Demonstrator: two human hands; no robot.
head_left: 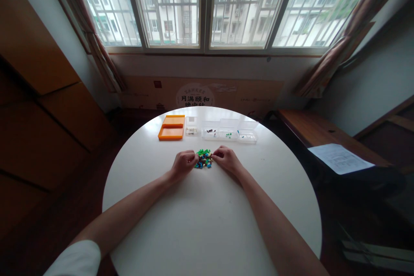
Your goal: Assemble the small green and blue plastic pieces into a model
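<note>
A small heap of toy building bricks [204, 160] in green, blue, brown and cream lies on the white round table [200, 220]. My left hand [185, 163] rests at the heap's left edge with its fingers curled in; whatever they hold is hidden. On the right edge, my right hand [225, 158] has thumb and fingertips pinched together close to the bricks. Anything in that pinch is too small to name. Beyond the heap stand clear plastic boxes [210, 136] with open lids, holding a few dark, green and white pieces.
An open orange case [171, 132] sits at the far left of the table, beside a small clear box [192, 131]. To the right, a wooden bench [299, 127] carries a printed paper sheet [339, 158]. A large cardboard box [252, 90] leans under the window.
</note>
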